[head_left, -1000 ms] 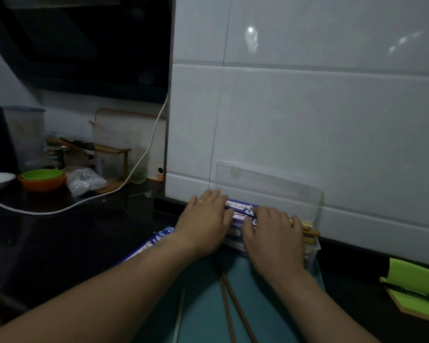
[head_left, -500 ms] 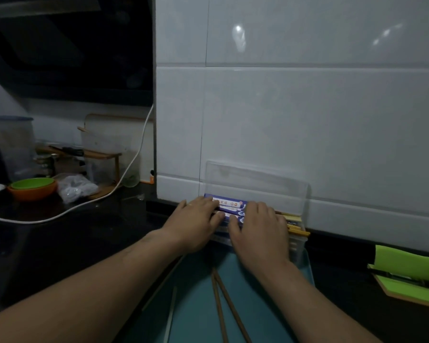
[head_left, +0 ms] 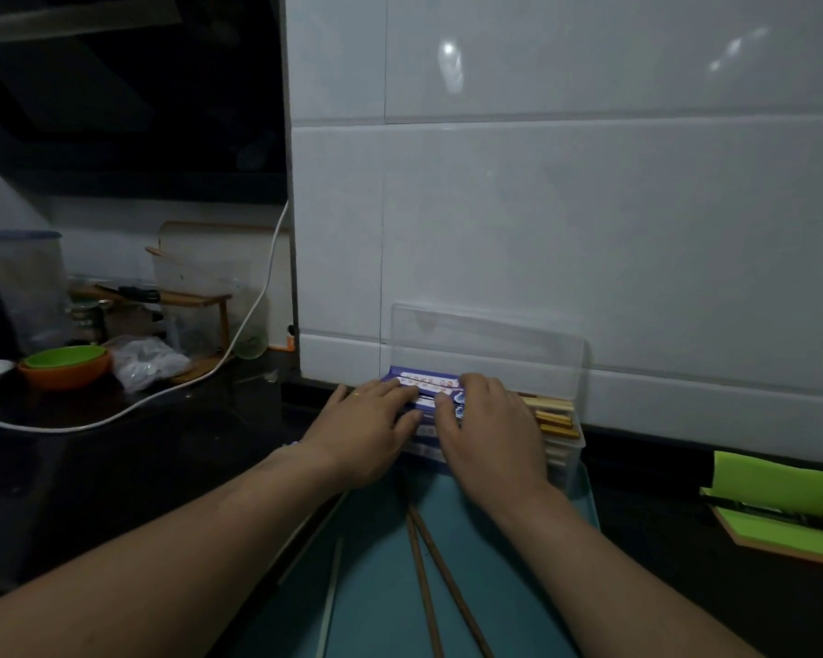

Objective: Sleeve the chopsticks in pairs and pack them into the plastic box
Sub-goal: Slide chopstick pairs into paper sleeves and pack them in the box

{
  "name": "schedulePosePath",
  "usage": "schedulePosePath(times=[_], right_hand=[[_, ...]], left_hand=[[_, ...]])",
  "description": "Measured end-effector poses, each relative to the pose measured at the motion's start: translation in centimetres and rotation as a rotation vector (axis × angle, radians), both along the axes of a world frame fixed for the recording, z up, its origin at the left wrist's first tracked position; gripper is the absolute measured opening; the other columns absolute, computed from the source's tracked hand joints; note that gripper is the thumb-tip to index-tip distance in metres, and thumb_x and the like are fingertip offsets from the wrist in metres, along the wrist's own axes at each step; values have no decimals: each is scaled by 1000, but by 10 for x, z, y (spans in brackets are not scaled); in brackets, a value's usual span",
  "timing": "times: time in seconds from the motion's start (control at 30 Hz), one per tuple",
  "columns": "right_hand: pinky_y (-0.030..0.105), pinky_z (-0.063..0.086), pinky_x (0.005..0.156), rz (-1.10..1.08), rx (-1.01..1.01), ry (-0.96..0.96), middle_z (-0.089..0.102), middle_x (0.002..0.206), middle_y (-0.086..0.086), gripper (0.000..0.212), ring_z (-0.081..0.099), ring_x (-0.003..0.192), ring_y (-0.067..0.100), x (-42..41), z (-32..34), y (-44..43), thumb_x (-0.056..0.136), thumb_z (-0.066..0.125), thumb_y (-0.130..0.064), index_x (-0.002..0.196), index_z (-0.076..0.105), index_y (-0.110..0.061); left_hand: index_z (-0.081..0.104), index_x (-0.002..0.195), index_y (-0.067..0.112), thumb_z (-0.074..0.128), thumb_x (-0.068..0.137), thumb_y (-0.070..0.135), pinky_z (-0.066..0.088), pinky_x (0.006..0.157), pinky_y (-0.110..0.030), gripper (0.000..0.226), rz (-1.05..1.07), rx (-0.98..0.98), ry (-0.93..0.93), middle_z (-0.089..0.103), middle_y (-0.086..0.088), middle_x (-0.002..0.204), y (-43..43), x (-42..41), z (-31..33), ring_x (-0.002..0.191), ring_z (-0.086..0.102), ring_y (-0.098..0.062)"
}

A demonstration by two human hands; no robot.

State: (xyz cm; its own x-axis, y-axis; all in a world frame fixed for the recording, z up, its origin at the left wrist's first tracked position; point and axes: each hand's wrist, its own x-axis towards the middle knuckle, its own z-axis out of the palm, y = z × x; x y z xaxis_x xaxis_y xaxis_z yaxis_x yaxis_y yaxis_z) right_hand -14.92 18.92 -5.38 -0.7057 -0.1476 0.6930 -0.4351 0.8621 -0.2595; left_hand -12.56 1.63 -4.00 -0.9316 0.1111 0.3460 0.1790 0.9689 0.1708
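Observation:
A clear plastic box (head_left: 566,460) stands against the white tiled wall, its lid (head_left: 488,344) upright behind it. Inside lie several chopstick pairs in blue-and-white sleeves (head_left: 426,378), their wooden ends (head_left: 549,415) sticking out at the right. My left hand (head_left: 364,432) and my right hand (head_left: 488,436) both lie flat on top of the sleeved pairs, fingers stretched out and pressing down. Two bare brown chopsticks (head_left: 428,577) lie on the teal mat (head_left: 381,600) in front of the box.
A pale chopstick (head_left: 330,605) lies at the mat's left. On the dark counter to the left are a white cable (head_left: 172,391), green and orange bowls (head_left: 65,368), a plastic bag (head_left: 146,360) and a wooden rack. A green notebook (head_left: 780,510) lies at the right.
Both hands stay on the sleeved pairs in the box. The view has shifted, so the box now sits a little further left and lower in frame.

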Motion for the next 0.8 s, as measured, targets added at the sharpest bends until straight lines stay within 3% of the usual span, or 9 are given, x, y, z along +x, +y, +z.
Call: schedulePosePath(times=[0.1, 0.17, 0.27, 0.37, 0.43, 0.53, 0.67, 0.73, 0.8], right_hand=[[34, 47, 77, -53, 73, -28, 72, 104, -1, 43, 66, 92, 20, 5, 3, 1, 105, 39, -50, 111, 71, -22], [32, 47, 74, -62, 85, -48, 73, 105, -2, 44, 67, 92, 18, 6, 4, 1, 104, 39, -52, 113, 71, -23], [34, 52, 82, -49, 81, -41, 73, 106, -2, 43, 66, 93, 17, 4, 1, 1, 103, 40, -51, 114, 71, -22], [41, 47, 89, -23, 47, 80, 71, 103, 1, 44, 63, 92, 23, 1, 1, 2, 99, 35, -45, 109, 69, -19], [41, 47, 85, 47, -36, 174, 68, 98, 3, 38, 61, 88, 26, 2, 3, 1, 97, 38, -40, 106, 68, -17], [42, 47, 77, 245, -55, 248, 65, 94, 3, 21, 59, 87, 28, 6, 2, -3, 97, 50, -30, 98, 66, -17], [43, 50, 70, 468, 59, 95, 66, 93, -5, 21, 63, 89, 23, 16, -5, -11, 99, 47, -38, 94, 61, -23], [41, 51, 73, 533, 174, -33, 70, 96, -9, 27, 65, 91, 19, 19, -11, -16, 100, 42, -47, 98, 61, -27], [40, 53, 76, 564, 262, -112, 70, 97, -13, 30, 66, 92, 14, 18, -17, -17, 100, 40, -52, 100, 60, -31]], left_hand=[[27, 163, 31, 31, 110, 52, 10, 129, -47, 57, 26, -15, -18, 23, 4, 172, 1, -1, -1, 158, 17, -14], [28, 163, 30, 29, 110, 53, 11, 129, -48, 58, 38, -51, -33, 24, 3, 172, 3, -3, 1, 158, 19, -15], [27, 163, 29, 28, 110, 54, 12, 129, -50, 58, 37, -65, -41, 25, 3, 172, 4, -3, 2, 157, 21, -15], [21, 165, 26, 31, 111, 49, 9, 130, -48, 60, 41, 22, -9, 20, 1, 173, -3, 0, 4, 159, 15, -15], [27, 164, 22, 34, 111, 43, 16, 129, -47, 57, 69, 91, 73, 26, -2, 171, -15, 4, 7, 158, 22, -18], [49, 152, 16, 45, 108, 26, 34, 120, -41, 45, 126, 200, 157, 51, -7, 157, -35, 17, 10, 145, 45, -24], [67, 118, 22, 54, 96, 24, 50, 100, -48, 26, 277, 219, 100, 65, -7, 122, -68, 37, 0, 114, 62, -32], [67, 110, 23, 60, 94, 35, 52, 97, -46, 21, 365, 187, -43, 63, -8, 116, -80, 49, -6, 108, 63, -32], [65, 111, 23, 65, 91, 50, 52, 98, -44, 33, 407, 133, -176, 59, -9, 118, -83, 57, -16, 109, 61, -31]])
